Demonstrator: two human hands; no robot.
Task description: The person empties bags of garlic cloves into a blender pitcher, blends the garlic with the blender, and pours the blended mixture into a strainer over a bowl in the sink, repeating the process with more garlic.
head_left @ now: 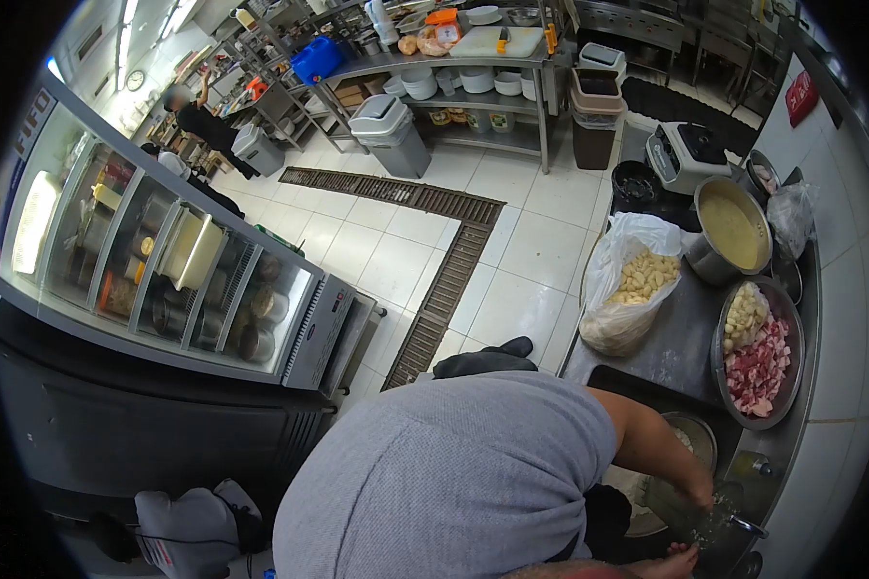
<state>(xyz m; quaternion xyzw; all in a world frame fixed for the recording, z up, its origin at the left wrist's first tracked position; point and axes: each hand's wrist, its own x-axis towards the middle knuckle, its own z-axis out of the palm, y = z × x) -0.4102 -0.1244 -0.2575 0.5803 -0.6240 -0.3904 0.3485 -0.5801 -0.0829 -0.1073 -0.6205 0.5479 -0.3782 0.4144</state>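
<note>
My left hand (697, 490) reaches down with curled fingers beside a steel bowl (710, 439) and a dark surface strewn with small pale bits (707, 529). What it grips, if anything, is hidden. Lower down, at the frame's bottom edge, the fingers of my right hand (681, 558) are bent close to those bits. Whatever it holds cannot be made out. Pale, floury-looking contents (637, 492) show under my left forearm. A metal handle (748, 527) juts out to the right of my hands, and a greenish bottle (751, 465) is just above it.
On the counter are a basin of cut meat (758, 372) and pale pieces, a bag of peeled garlic-like cloves (642, 280), a pot of yellowish liquid (732, 227) and a white appliance (686, 159). A glass-fronted fridge (179, 261) stands left. Another person (208, 130) works far back.
</note>
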